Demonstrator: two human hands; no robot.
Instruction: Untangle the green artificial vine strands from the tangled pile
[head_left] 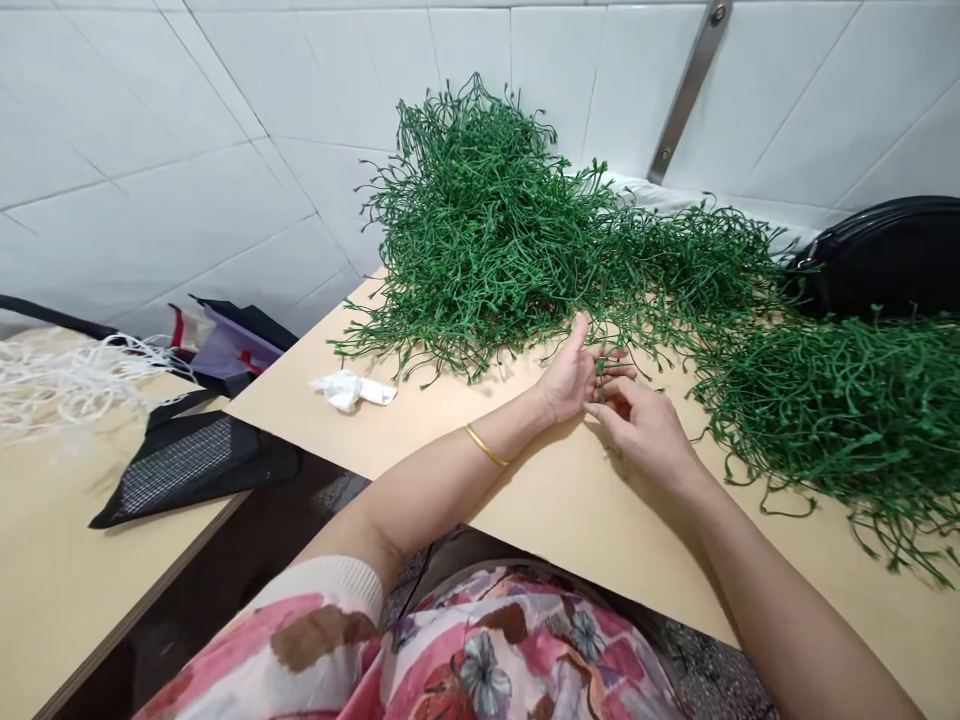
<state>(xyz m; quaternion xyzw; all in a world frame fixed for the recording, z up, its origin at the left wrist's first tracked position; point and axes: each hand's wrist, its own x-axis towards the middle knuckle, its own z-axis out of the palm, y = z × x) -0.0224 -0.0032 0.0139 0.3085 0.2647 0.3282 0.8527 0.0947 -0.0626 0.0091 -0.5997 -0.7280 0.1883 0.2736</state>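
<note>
The sprig (pixel 602 369) was between the left hand (pixel 576 380), thumb raised, and the right hand (pixel 643 418), fingers bent; whether either gripped it, I couldn't tell. It looked light, springy (plastic, probably) and tangle-prone, best pinched mid-stem, clear of the knobbly tips.

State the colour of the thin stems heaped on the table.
Thin green stems, shown best in the head view.

Pink floral top (pixel 480 655), white ribbed cuff (pixel 351 578), gold bangle (pixel 487 447)
</note>
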